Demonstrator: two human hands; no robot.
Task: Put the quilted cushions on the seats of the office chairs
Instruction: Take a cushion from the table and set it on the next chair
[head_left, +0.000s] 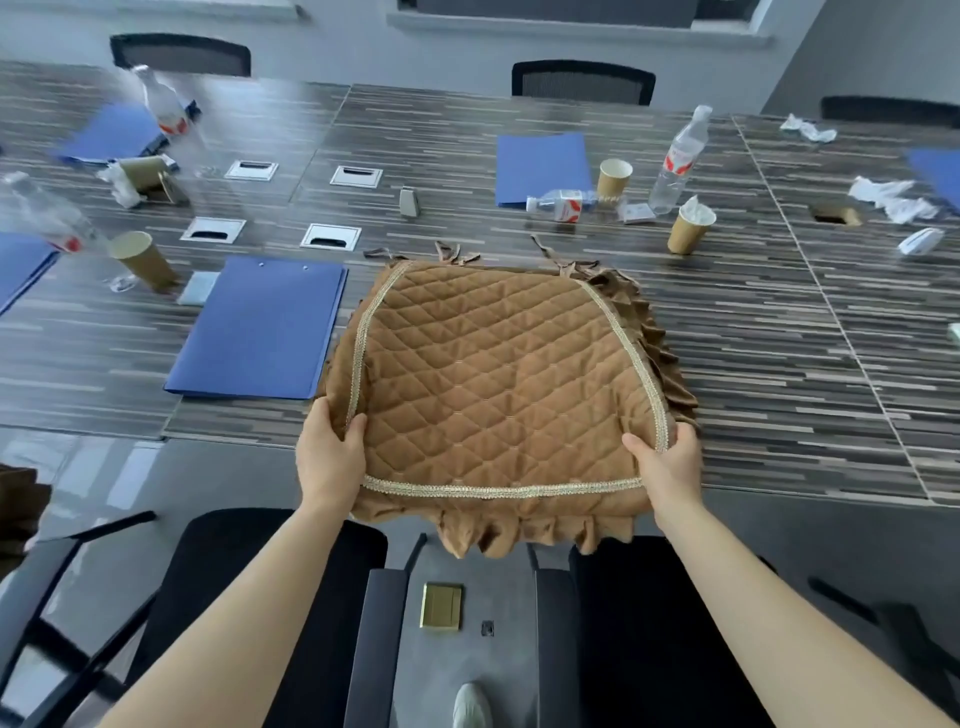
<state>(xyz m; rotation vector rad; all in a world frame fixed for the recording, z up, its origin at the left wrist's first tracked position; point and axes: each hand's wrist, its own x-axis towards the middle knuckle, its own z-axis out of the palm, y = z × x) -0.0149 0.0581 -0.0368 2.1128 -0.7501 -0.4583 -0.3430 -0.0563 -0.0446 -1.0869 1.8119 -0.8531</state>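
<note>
A brown quilted cushion with gold trim and a ruffled edge lies on the near edge of the striped table, its front hanging over. My left hand grips its near left corner, thumb on top. My right hand grips its near right corner. Below me stand two black office chairs, one at lower left and one at lower right, their seats bare. A second brown cushion's edge shows at the far left.
The table holds blue folders, paper cups, water bottles, crumpled tissues and cable ports. More black chairs stand along the far side. A brass floor box lies between the near chairs.
</note>
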